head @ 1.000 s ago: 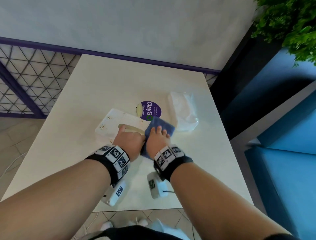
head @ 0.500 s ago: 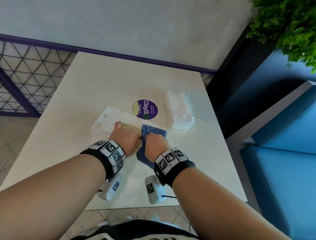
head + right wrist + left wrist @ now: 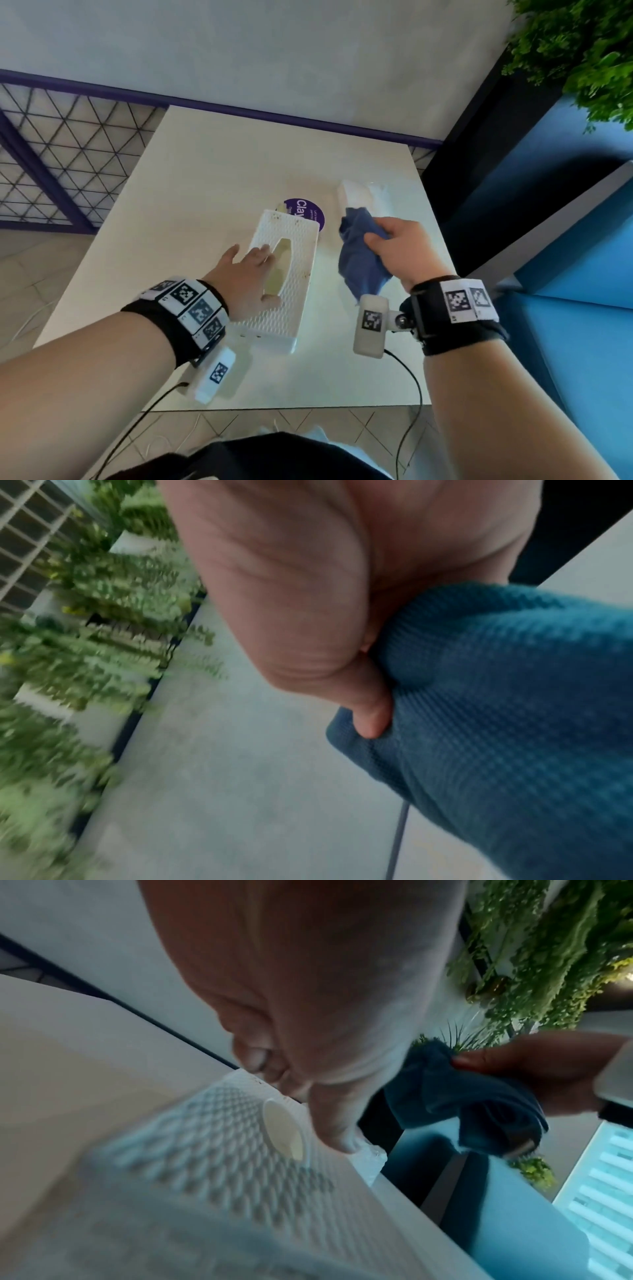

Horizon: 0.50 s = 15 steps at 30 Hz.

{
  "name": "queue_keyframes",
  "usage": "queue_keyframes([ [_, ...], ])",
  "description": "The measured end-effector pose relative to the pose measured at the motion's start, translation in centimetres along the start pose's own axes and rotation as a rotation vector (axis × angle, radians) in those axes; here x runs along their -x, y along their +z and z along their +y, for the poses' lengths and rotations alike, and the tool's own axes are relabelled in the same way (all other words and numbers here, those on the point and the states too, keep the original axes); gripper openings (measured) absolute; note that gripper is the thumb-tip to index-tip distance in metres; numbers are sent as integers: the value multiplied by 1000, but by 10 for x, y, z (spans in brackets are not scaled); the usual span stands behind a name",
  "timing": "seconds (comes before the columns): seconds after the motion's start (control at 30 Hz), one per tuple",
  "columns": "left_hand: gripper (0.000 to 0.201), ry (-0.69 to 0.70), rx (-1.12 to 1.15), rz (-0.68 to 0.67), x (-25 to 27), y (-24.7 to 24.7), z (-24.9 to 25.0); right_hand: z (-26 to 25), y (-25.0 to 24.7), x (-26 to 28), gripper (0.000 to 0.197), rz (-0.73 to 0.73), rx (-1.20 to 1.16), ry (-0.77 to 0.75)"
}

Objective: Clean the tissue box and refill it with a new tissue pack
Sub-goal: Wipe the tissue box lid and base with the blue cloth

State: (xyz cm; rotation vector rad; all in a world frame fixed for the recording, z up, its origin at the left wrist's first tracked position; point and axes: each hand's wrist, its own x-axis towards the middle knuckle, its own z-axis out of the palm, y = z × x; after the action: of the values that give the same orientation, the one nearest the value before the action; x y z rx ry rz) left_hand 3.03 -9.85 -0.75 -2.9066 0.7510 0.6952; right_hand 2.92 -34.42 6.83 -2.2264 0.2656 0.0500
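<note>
A white perforated tissue box (image 3: 291, 274) lies flat on the pale table (image 3: 205, 192), its oval slot facing up. My left hand (image 3: 251, 270) rests on its top with fingers straight, thumb near the slot; the left wrist view shows the box (image 3: 212, 1150) under that hand (image 3: 325, 1096). To the right, my right hand (image 3: 394, 250) holds a bunched blue cloth (image 3: 359, 260) lifted above the table, apart from the box. In the right wrist view the thumb presses into the cloth (image 3: 514, 723). A clear-wrapped tissue pack (image 3: 363, 195) lies behind the cloth, partly hidden.
A round purple sticker (image 3: 308, 210) sits on the table behind the box. A blue bench (image 3: 565, 308) runs along the table's right side, with green plants (image 3: 582, 51) above. A purple lattice railing (image 3: 51, 154) stands at the left.
The box has turned so its long side points away from me. My right hand lifted the cloth off it and moved right. My left hand opened flat on the box top.
</note>
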Motion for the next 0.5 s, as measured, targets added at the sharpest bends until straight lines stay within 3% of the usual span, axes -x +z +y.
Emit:
queue_keyframes([
  [0.1,91,-49,-91,-97,-8,12,3,1,45,2,29,-123,97,-85],
  [0.2,97,-50,-20,-56,-8,18,2,27,114,25,54,-487,512,-149],
  [0.23,99,-46,19,-48,-8,19,1,35,128,30,61,-515,629,-142],
  [0.5,105,-70,28,-73,-10,16,2,10,132,-49,66,-406,902,-56],
])
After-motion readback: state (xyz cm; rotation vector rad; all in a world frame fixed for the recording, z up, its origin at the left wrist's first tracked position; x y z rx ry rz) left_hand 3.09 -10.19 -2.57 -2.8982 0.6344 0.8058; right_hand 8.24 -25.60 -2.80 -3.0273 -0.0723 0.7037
